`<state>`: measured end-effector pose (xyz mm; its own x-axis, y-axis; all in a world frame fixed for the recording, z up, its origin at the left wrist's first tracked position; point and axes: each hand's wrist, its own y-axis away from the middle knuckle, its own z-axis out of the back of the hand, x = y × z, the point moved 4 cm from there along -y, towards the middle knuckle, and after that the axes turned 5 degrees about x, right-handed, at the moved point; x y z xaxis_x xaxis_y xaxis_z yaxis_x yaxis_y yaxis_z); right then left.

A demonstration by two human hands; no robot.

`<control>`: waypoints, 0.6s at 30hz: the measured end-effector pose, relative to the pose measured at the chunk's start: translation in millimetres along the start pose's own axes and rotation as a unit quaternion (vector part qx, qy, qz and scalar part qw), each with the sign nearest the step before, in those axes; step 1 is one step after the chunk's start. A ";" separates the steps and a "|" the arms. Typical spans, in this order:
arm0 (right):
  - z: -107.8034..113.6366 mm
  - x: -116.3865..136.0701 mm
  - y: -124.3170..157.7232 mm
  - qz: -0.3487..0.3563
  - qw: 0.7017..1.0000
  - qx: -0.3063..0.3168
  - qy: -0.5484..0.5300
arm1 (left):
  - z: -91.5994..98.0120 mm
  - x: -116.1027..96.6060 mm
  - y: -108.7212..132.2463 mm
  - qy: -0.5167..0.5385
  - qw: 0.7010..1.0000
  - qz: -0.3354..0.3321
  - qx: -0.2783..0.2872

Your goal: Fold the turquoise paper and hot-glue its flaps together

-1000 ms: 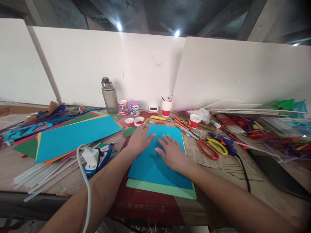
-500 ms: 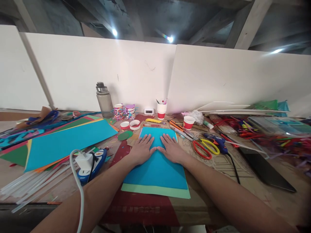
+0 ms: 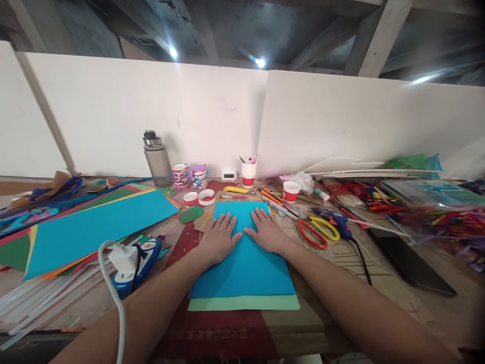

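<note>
A blue sheet of paper [image 3: 242, 278] lies before me, on top of a light green sheet [image 3: 244, 303] whose near edge sticks out below it. My left hand [image 3: 220, 237] rests flat on the left part of the blue sheet, fingers spread and pointing away. On the right part lies my right hand [image 3: 268, 231], palm down with its fingers apart. The two thumbs point toward each other with a small gap between them. Neither hand grips anything.
At left are a stack of coloured paper [image 3: 102, 227], a power strip [image 3: 138, 268] and glue sticks [image 3: 49, 293]. Scissors [image 3: 312, 232], a glue gun [image 3: 337, 222] and a black phone-like slab [image 3: 411, 263] lie right. A bottle [image 3: 157, 162] and paper cups [image 3: 249, 174] stand behind.
My view has shifted slightly, so the table things sit a little further left. The left hand has slid slightly toward me on the paper; the right hand stays nearly in place.
</note>
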<state>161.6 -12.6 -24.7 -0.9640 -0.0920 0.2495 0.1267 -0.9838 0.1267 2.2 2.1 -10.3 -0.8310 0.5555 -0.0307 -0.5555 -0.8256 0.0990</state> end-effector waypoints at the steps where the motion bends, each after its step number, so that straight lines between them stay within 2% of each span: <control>1: 1.1 -1.0 -1.4 -0.001 1.000 0.002 -0.005 | -0.1 -0.4 0.0 0.002 1.000 0.000 -0.002; 7: 11.8 -10.8 -10.7 -0.030 1.000 -0.004 0.001 | 0.6 -3.8 2.1 -0.009 1.000 0.008 0.002; 12: 8.8 -14.5 -14.8 -0.031 0.999 -0.017 0.014 | 1.7 -2.9 2.2 -0.025 1.000 0.006 0.006; 15: 9.2 -12.0 -11.8 -0.038 0.997 -0.065 0.020 | 0.7 -1.2 1.5 -0.014 1.000 0.005 0.006; 17: 11.6 -6.0 -7.0 -0.013 0.994 -0.108 0.027 | -0.1 -0.5 1.5 -0.005 1.000 0.003 0.003; 18: 11.6 -2.2 -4.6 0.008 0.993 -0.110 0.029 | -0.4 -0.4 1.5 -0.003 1.000 0.002 0.001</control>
<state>165.8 -6.1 -14.8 -0.9748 -0.1099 0.1941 0.0935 -0.9914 -0.0917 1.7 0.6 -10.5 -0.8332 0.5524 -0.0243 -0.5518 -0.8279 0.1008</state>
